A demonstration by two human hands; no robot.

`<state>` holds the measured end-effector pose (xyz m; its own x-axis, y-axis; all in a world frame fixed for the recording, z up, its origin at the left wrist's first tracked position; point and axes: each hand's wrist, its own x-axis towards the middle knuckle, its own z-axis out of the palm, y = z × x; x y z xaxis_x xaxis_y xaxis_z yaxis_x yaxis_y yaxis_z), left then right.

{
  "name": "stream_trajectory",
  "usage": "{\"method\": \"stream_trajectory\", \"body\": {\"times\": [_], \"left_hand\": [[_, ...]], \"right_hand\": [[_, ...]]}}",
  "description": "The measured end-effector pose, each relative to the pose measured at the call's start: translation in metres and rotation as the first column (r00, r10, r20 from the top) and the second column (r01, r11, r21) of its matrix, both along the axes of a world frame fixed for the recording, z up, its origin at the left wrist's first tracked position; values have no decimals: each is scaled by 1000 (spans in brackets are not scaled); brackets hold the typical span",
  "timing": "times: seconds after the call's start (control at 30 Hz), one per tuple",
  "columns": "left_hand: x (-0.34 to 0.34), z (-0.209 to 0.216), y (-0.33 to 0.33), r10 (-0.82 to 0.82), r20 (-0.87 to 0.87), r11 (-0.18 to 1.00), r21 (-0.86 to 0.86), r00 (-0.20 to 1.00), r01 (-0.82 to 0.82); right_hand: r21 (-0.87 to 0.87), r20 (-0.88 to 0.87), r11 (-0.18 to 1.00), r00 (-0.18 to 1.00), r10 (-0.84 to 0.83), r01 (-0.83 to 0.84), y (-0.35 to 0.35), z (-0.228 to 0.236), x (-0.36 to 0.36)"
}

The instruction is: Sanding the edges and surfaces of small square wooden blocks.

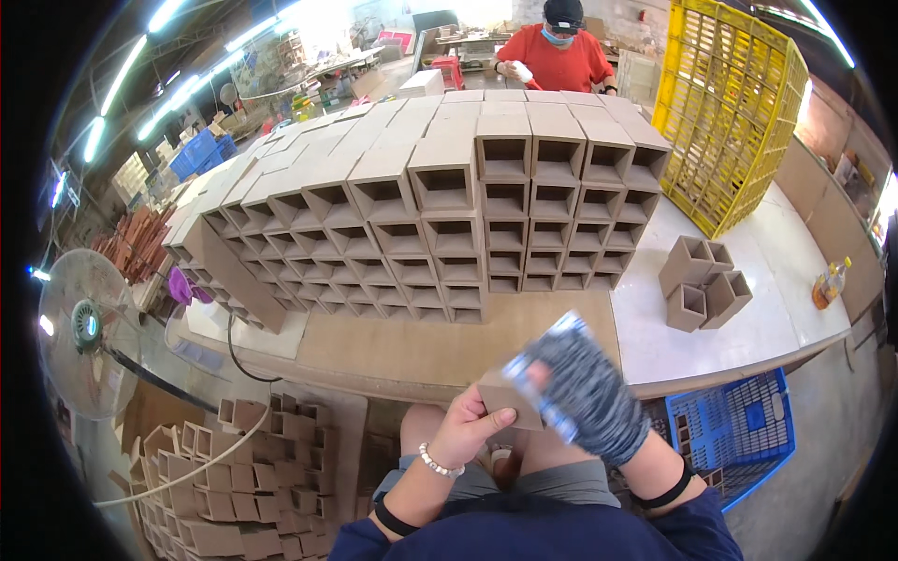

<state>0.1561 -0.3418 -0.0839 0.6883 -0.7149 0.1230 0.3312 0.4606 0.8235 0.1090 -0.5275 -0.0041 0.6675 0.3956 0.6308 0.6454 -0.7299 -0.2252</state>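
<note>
My left hand [463,432], bare with a beaded bracelet at the wrist, grips a small brown open-ended box [514,400] over my lap, thumb on its near side. Over the box's right side is my right hand [591,397], in a grey knitted glove and smeared by motion. A blue-and-white strip [552,418] shows along the edge of that hand, which appears closed on it; its exact kind is too blurred to tell. Beyond the hands, a tall stack of similar brown boxes [412,192] stands on the table, square openings toward me.
Several loose boxes [706,285] stand right of the stack, near a yellow crate [725,112] and a bottle [831,283]. A blue crate [734,425] is low right. Box pieces [224,486] pile low left near a fan [86,323]. Across the table is a person in red [561,61].
</note>
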Motion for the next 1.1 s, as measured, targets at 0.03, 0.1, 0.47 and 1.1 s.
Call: {"method": "stream_trajectory", "body": {"times": [0.03,0.1,0.47,1.1], "left_hand": [[2,-1,2,15,27,999,28,1000,-16],[0,1,2,-3,57,998,68,998,-1],[1,4,7,73,212,997,14,975,-78],[6,12,4,17,352,997,68,936,-44]], "right_hand": [[5,5,1000,1000,-10,10,0,-4,4],[76,-61,997,998,-23,28,-10,-25,15],[-26,-83,996,993,-87,85,-12,-26,17],[-46,58,999,998,-24,26,-5,-23,-4]]}}
